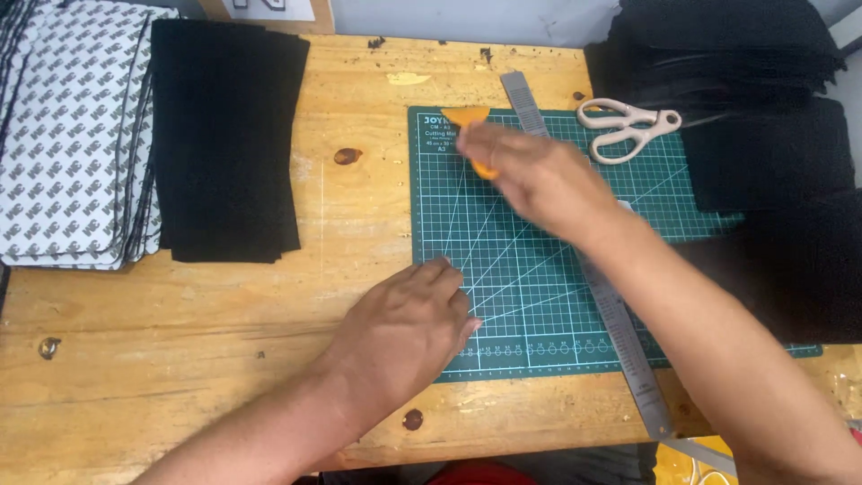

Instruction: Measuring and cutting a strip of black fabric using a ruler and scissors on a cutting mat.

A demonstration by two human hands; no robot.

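Orange scraper (469, 118) under right-hand fingers (489, 144)

Even, bright overhead light; soft short shadows under hands. Right hand (539, 180) motion-blurred. Black fabric (763, 135) lacks detail. Mild glare on worktop (224, 305).

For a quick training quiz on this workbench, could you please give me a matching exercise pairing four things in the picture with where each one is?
Things:
1. scissors
2. metal ruler
3. orange scraper
4. black sheet stack

Places:
A. in the right hand, at the top of the green cutting mat
B. on the bare wood left of the mat
C. at the mat's upper right corner, beside dark fabric
D. lying diagonally across the mat's right part

Pairs: 1-C, 2-D, 3-A, 4-B
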